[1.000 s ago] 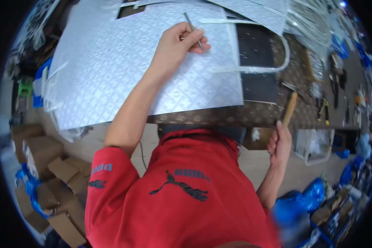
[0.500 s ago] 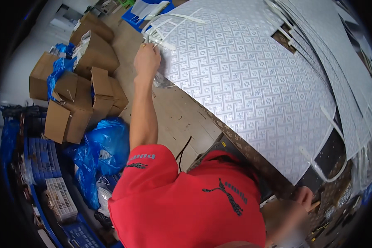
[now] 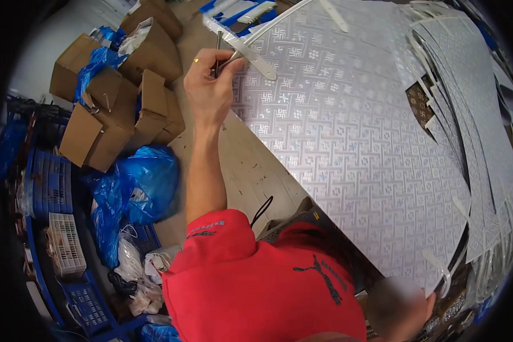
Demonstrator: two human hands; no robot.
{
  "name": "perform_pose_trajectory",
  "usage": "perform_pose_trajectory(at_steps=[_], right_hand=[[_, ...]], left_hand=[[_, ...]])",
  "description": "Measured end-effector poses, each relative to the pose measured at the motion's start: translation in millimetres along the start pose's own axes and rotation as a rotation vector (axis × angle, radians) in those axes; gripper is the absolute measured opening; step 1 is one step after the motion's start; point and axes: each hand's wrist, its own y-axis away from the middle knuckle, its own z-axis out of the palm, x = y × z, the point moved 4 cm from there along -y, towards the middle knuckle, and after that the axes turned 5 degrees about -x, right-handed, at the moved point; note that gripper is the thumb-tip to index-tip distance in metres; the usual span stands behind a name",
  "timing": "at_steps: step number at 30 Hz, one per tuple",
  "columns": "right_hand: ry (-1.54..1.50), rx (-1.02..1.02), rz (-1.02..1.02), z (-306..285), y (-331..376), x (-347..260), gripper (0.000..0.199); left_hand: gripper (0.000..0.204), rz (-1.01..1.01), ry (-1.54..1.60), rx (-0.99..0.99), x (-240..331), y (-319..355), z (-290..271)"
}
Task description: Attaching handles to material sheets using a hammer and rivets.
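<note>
At the far left corner of a silver patterned sheet (image 3: 325,154), my left hand (image 3: 208,85) pinches a thin metal rod (image 3: 218,48) and the flat, round-ended tab of a white strap (image 3: 256,60). The strap curves away to the far edge, and another tab (image 3: 333,14) lies on the sheet. My right hand (image 3: 419,310) is low at the right, by the sheet's near corner. It is blurred and its fingers are mostly hidden. Just beyond it, a white strap end (image 3: 436,265) lies on that corner.
More patterned sheets and pale straps (image 3: 499,251) are stacked along the right. Open cardboard boxes (image 3: 100,131) stand on the floor at the left, with blue plastic bags (image 3: 148,182) nearer. Blue and white crates (image 3: 65,245) line the lower left. A blue bin (image 3: 239,20) sits beyond the sheet.
The view has shifted, so the boxes appear higher and further right. The strap tab at my left hand now slants over the sheet's corner, and the metal rod shows more plainly.
</note>
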Motion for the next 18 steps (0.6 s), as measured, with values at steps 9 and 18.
perform_pose_trajectory(at_steps=[9,18], right_hand=[[-0.187,0.462,-0.326,-88.8,-27.9,6.6,0.029],[-0.184,0.389,-0.424,-202.9,-144.5,-6.6,0.037]], left_hand=[[0.014,-0.042,0.437,0.124,-3.8,-37.7,10.4],[0.043,0.369,0.164,-0.109,155.4,-146.0,280.3]])
